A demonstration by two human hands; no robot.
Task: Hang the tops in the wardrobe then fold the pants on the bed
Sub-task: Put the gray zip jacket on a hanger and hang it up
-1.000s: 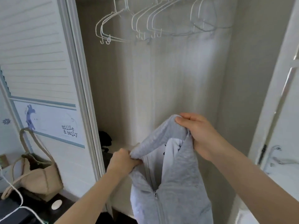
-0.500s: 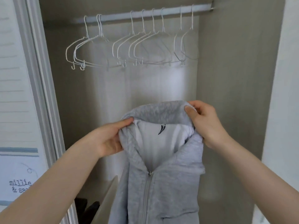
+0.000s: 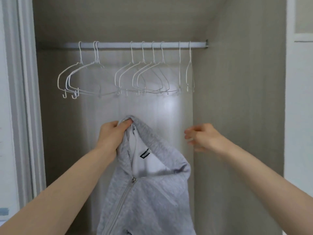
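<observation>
Head view, facing the open wardrobe [image 3: 237, 99]. Left hand [image 3: 112, 134] clenched on the grey zip hoodie [image 3: 149, 192]: fingers [image 3: 126, 123] curled over a bunched fold at the edge of the hood, thumb side toward the camera. The hoodie hangs straight down from that one grip, below and to the right of the left fingers; hood sagging open, white lining and a small dark label [image 3: 145, 153] showing just below the knuckles, zipper [image 3: 124, 194] closed from the pull downward. Lower part of the garment runs out of frame. Right hand [image 3: 205, 137] free and holding nothing, fingers loosely parted and slightly blurred, level with the left hand and apart from the cloth; the hood's right side droops below and left of those fingertips without touching them. Above both hands, well clear of the fingers, a white rail [image 3: 135, 45] spans the wardrobe and carries a row of bare white wire hangers [image 3: 144, 78]. White door frame [image 3: 22, 99] stands left of the left forearm.
</observation>
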